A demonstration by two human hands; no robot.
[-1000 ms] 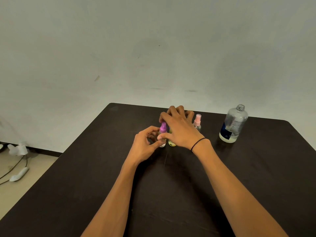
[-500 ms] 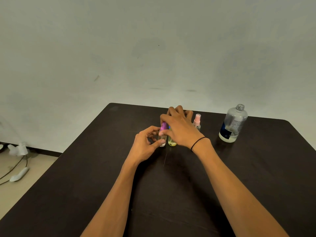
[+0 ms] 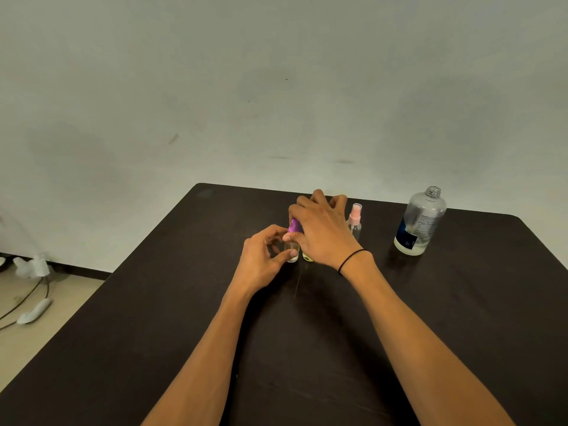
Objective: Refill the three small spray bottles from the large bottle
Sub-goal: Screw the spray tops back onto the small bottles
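A small clear spray bottle with a purple top [image 3: 293, 238] stands on the dark table [image 3: 461, 302]. My left hand [image 3: 264, 259] pinches its body from the left. My right hand [image 3: 325, 232] reaches over it, thumb and fingers around the purple top. Right beside it, a second small bottle with yellowish liquid [image 3: 308, 257] shows only its base under my right hand. A third small bottle with a pink top [image 3: 355, 221] stands free to the right. The large clear bottle [image 3: 419, 222], uncapped, with a dark label, stands at the far right.
The table's far edge runs just behind the bottles, against a plain wall. On the floor at the left lie white objects and cables [image 3: 33, 312].
My right hand has shifted slightly on the purple top; the bottle and my left hand stay in place.
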